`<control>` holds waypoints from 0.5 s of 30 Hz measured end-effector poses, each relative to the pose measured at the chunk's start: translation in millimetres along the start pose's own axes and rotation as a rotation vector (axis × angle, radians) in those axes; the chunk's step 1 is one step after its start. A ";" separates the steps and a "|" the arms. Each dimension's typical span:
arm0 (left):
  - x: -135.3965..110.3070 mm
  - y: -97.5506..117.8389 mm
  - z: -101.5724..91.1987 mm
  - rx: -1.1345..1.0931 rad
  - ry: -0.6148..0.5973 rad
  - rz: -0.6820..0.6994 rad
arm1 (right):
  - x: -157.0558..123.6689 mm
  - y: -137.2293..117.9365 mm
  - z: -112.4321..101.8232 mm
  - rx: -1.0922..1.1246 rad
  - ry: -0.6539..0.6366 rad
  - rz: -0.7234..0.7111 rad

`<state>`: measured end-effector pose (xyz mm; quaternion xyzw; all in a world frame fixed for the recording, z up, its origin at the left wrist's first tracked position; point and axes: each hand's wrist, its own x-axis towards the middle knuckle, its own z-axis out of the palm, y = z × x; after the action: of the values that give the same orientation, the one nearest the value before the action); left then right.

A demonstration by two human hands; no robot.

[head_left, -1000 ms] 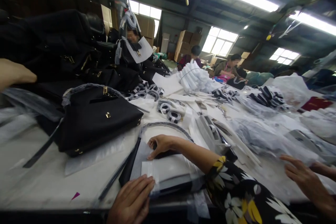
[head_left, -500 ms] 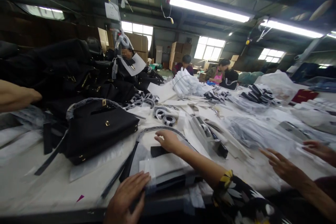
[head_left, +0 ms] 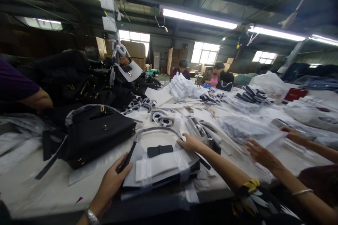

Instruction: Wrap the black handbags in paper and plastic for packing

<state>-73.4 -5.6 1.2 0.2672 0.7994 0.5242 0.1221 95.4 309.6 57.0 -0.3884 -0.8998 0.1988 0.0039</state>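
A handbag (head_left: 163, 165) covered in white paper and clear plastic lies in front of me at the table's edge. Its wrapped handle (head_left: 155, 129) arches up at the back, and a black strip (head_left: 160, 150) rests on the paper. My left hand (head_left: 113, 177) grips the bag's dark left side, thumb on the near face. At the upper right, by the handle's end, my right hand (head_left: 191, 142) closes its fingers on the bag's edge; the fingertips are partly hidden. A second black handbag (head_left: 97, 137) with gold hardware lies to the left.
Black bags (head_left: 68, 77) are heaped at the back left. Wrapped straps (head_left: 161, 117) and white papers cover the middle. On the right, a co-worker's hands (head_left: 261, 153) handle clear plastic (head_left: 240, 130). Another person's arm (head_left: 34, 95) reaches in from the left.
My left hand has gone from lying on the bag's front corner to gripping its left side. My right hand has moved right, from above the black strip to the bag's right edge.
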 end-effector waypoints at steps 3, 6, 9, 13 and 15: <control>-11.0 21.7 -3.0 -0.170 0.113 0.036 | -2.6 -5.4 -19.1 0.103 0.088 -0.075; -24.1 39.2 -9.5 -0.180 0.273 0.160 | -0.7 -22.0 -44.8 0.215 0.206 -0.223; -33.1 44.0 -20.1 -0.094 0.290 0.274 | 8.6 -43.9 -54.6 0.458 0.356 -0.434; -30.3 44.3 -36.9 -0.064 0.174 0.507 | 27.6 -54.7 -31.0 0.555 0.208 -0.609; -25.6 48.5 -40.7 -0.028 0.121 0.572 | 39.1 -48.3 -17.3 0.464 0.092 -0.613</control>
<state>-57.0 -36.4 60.0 0.4484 0.6899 0.5634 -0.0747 37.2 313.2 84.6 -0.0987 -0.9042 0.3691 0.1910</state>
